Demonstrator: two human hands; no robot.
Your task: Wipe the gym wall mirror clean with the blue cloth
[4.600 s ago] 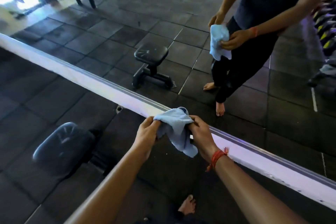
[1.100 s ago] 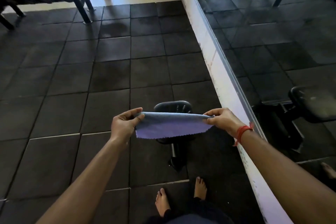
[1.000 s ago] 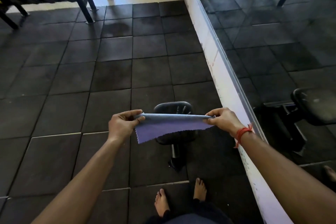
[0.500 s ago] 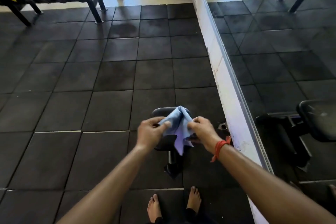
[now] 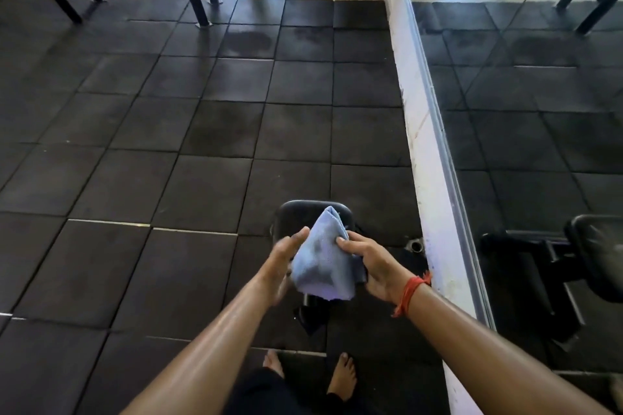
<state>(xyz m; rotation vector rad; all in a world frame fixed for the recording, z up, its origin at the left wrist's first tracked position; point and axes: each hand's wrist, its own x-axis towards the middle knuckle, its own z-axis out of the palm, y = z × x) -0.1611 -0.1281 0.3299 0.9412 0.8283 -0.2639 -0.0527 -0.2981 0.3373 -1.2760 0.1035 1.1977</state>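
Holding blue cloth (image 5: 322, 261) between 2 hands (left hand (image 5: 281, 264) flat, right hand (image 5: 372, 264) curled).

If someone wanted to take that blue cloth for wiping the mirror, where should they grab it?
Probably around the bunched middle of the blue cloth, coming from the left side. The right hand already grips its right edge, while the left hand lies flat against it; a folded pad forms there and the lower hem hangs loose.

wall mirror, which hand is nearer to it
Right. The right hand holds the blue cloth on the side toward the wall mirror; the left hand is beyond the cloth.
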